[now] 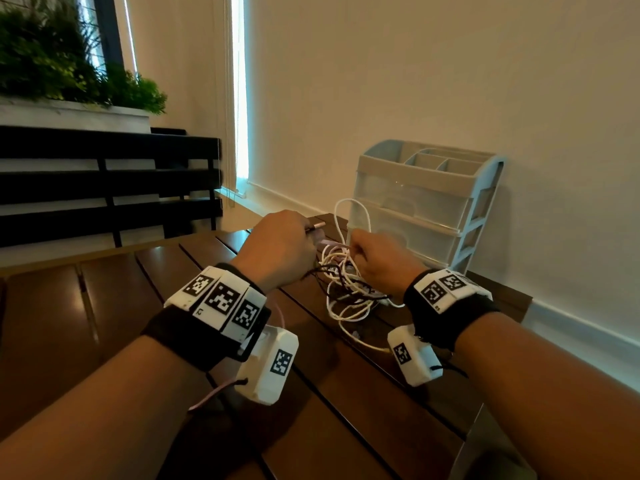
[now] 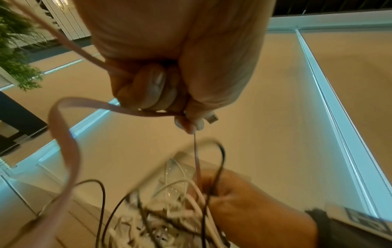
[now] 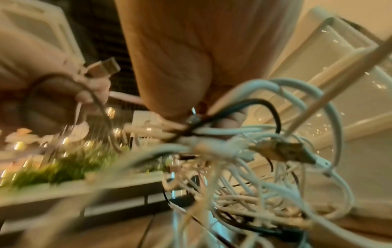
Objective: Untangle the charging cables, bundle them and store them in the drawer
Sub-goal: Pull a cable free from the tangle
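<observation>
A tangle of white, black and pink charging cables (image 1: 346, 289) lies on the brown slatted table (image 1: 207, 271) in front of the plastic drawer unit (image 1: 422, 206). My left hand (image 1: 280, 247) is curled round the flat pink cable (image 2: 63, 142) and pinches its USB plug (image 2: 212, 118), whose metal tip (image 1: 317, 226) sticks out past the fingers. My right hand (image 1: 381, 258) grips a bunch of white and black strands (image 3: 201, 132) at the top of the tangle. A white loop (image 1: 353, 216) stands up against the drawer front. The drawers look closed.
The drawer unit stands against the beige wall at the table's far right corner, with open compartments (image 1: 440, 161) on top. A black slatted bench (image 1: 104, 188) and a planter with green plants (image 1: 69, 71) are at the left. The table's right edge (image 1: 485, 410) is near my right forearm.
</observation>
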`<state>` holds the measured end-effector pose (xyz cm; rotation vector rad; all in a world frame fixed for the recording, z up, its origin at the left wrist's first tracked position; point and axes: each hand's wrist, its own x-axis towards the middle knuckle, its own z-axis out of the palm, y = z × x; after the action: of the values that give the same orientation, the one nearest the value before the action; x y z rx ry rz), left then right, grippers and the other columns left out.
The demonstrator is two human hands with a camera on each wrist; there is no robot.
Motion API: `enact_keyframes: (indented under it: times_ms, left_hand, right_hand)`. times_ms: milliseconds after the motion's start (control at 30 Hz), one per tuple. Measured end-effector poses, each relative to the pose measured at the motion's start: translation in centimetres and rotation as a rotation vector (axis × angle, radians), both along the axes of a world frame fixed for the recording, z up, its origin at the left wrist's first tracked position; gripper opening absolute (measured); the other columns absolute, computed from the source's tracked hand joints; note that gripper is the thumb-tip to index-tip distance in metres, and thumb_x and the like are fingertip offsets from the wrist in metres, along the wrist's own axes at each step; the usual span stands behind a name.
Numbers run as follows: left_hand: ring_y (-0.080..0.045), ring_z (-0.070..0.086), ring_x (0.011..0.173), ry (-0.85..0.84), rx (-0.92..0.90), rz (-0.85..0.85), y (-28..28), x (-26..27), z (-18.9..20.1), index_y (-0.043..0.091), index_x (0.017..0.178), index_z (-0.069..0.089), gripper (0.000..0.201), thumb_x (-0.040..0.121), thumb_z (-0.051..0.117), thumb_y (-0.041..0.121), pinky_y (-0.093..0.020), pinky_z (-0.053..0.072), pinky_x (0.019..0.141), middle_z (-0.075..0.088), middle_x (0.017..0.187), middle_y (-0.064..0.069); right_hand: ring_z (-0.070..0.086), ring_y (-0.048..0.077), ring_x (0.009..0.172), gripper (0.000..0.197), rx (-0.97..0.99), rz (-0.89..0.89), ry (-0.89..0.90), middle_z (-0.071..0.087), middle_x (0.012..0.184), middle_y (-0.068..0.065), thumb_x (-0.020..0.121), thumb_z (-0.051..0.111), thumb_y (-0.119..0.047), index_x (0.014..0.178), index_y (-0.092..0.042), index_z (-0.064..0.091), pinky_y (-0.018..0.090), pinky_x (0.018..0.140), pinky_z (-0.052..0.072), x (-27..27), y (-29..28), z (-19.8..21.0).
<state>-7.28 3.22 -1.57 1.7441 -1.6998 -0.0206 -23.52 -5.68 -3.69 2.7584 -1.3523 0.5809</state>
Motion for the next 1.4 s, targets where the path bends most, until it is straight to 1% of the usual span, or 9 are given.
enact_keyframes:
  times_ms: [200, 300, 500, 667, 800, 900, 1033, 1233, 1400]
  left_hand:
    - [-0.026, 0.062, 0.078, 0.078, -0.03, 0.007, -0.1, 0.7, 0.3, 0.009, 0.083, 0.068, 0.033, 0.097, 0.05, 0.033, -0.041, 0.053, 0.075, 0.066, 0.081, -0.009]
    - [-0.024, 0.06, 0.077, 0.038, -0.04, 0.046, -0.2, 0.9, 0.6, 0.01, 0.083, 0.068, 0.032, 0.096, 0.052, 0.034, -0.034, 0.047, 0.067, 0.065, 0.079, -0.006]
    - [-0.018, 0.052, 0.076, -0.104, -0.09, 0.222, -0.1, 2.1, 0.3, 0.009, 0.099, 0.068, 0.02, 0.094, 0.055, 0.024, -0.029, 0.038, 0.065, 0.063, 0.087, -0.005]
    - [-0.017, 0.058, 0.075, -0.012, -0.017, 0.008, 0.2, 0.6, 0.5, 0.017, 0.084, 0.068, 0.03, 0.089, 0.062, 0.046, -0.029, 0.041, 0.059, 0.063, 0.078, -0.002]
    - [-0.022, 0.063, 0.082, -0.064, 0.023, -0.065, -0.1, 0.4, -0.4, 0.021, 0.096, 0.074, 0.015, 0.09, 0.064, 0.031, -0.032, 0.049, 0.07, 0.07, 0.085, -0.004]
    - [-0.022, 0.058, 0.076, -0.038, -0.021, -0.03, -0.1, 0.6, -0.5, 0.019, 0.091, 0.075, 0.019, 0.091, 0.062, 0.033, -0.028, 0.04, 0.064, 0.065, 0.075, -0.001]
    - [-0.019, 0.05, 0.067, -0.077, -0.113, 0.009, 0.1, 0.2, -0.1, 0.014, 0.084, 0.073, 0.024, 0.092, 0.06, 0.033, -0.027, 0.032, 0.061, 0.048, 0.062, 0.009]
    - [-0.013, 0.044, 0.057, -0.058, -0.141, 0.053, 0.4, 1.1, 1.2, 0.026, 0.056, 0.043, 0.041, 0.093, 0.06, 0.033, -0.026, 0.026, 0.051, 0.045, 0.058, 0.007]
    - [-0.01, 0.042, 0.056, -0.105, -0.155, 0.103, 0.5, 1.1, 1.2, 0.022, 0.067, 0.049, 0.032, 0.094, 0.057, 0.038, -0.024, 0.025, 0.049, 0.044, 0.059, 0.008]
  right_hand:
    - [0.053, 0.019, 0.08, 0.01, -0.094, -0.047, 0.215, 0.05, 0.073, -0.008, 0.09, 0.052, -0.021, 0.081, -0.026, 0.051, 0.032, 0.074, 0.04, 0.3, 0.8, 0.4]
    - [0.058, 0.027, 0.081, 0.014, -0.177, -0.012, 0.166, 0.06, 0.088, 0.008, 0.09, 0.049, -0.008, 0.103, -0.012, 0.052, 0.031, 0.065, 0.035, 0.8, 0.8, 1.1]
    - [0.06, 0.019, 0.085, 0.019, -0.063, 0.111, 0.027, 0.067, 0.097, 0.005, 0.094, 0.05, -0.013, 0.107, -0.014, 0.064, 0.029, 0.073, 0.047, 1.0, 2.2, 2.8]
    - [0.049, 0.008, 0.07, 0.017, -0.039, 0.168, -0.047, 0.057, 0.081, -0.006, 0.094, 0.056, -0.021, 0.104, -0.014, 0.068, 0.007, 0.058, 0.033, 2.2, 2.6, 2.9]
    - [0.057, 0.01, 0.066, 0.01, 0.162, 0.218, -0.255, 0.064, 0.087, 0.001, 0.091, 0.06, -0.018, 0.1, -0.015, 0.061, 0.027, 0.062, 0.049, 2.2, 2.8, 2.7]
    - [0.059, 0.016, 0.077, 0.01, 0.255, 0.132, -0.001, 0.061, 0.087, -0.002, 0.089, 0.062, -0.022, 0.095, -0.017, 0.056, 0.026, 0.065, 0.049, 1.2, 2.4, 1.7]
    - [0.05, 0.018, 0.08, 0.005, 0.107, 0.02, 0.147, 0.053, 0.082, -0.002, 0.091, 0.049, -0.015, 0.09, -0.02, 0.049, 0.028, 0.063, 0.037, 0.7, 1.6, 2.2]
    - [0.056, 0.026, 0.082, 0.019, 0.07, -0.062, 0.229, 0.057, 0.089, 0.007, 0.096, 0.04, -0.029, 0.107, -0.013, 0.039, 0.042, 0.078, 0.05, 0.2, 1.1, 2.7]
    - [0.05, 0.02, 0.079, 0.002, -0.275, 0.032, 0.041, 0.053, 0.087, 0.002, 0.09, 0.052, -0.014, 0.09, -0.015, 0.05, 0.036, 0.069, 0.046, 0.1, 1.3, 2.7]
